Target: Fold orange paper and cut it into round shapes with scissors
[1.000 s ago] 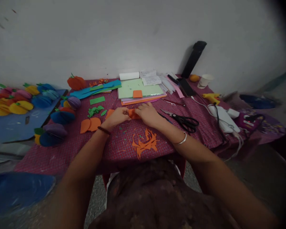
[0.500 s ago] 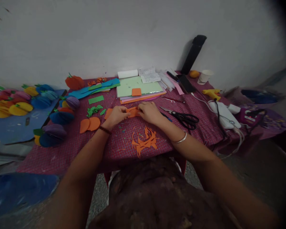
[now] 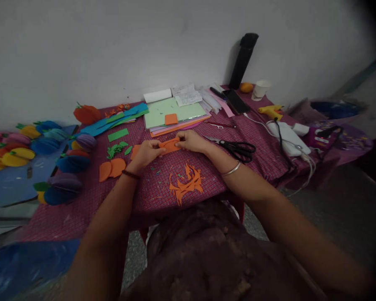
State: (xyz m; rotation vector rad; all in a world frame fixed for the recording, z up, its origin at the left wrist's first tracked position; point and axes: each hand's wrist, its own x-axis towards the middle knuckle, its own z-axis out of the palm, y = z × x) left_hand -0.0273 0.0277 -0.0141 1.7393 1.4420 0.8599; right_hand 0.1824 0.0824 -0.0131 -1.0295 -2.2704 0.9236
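Observation:
Both my hands grip an orange paper piece (image 3: 169, 146) just above the checked tablecloth. My left hand (image 3: 148, 152) pinches its left end, and my right hand (image 3: 189, 141) has closed fingers on its right end. Another orange paper piece (image 3: 135, 151) shows partly behind my left hand. Rounded orange cut-outs (image 3: 116, 167) lie to the left of that hand. Curved orange paper scraps (image 3: 187, 183) are heaped nearer my body. Black-handled scissors (image 3: 236, 148) rest to the right of my right hand, blades pointing left.
Behind my hands lies a stack of coloured paper (image 3: 159, 110) with a small orange square (image 3: 171, 119) on top. Green leaf cut-outs (image 3: 116, 149) and several paper pumpkins (image 3: 62, 188) are on the left. At right are a phone (image 3: 235, 101), paper cup (image 3: 261, 90) and yellow glue gun (image 3: 271, 111).
The view has shifted slightly, so most things at the back appear further left and higher. Both hands keep hold of the orange paper, and its right part looks raised and tilted more.

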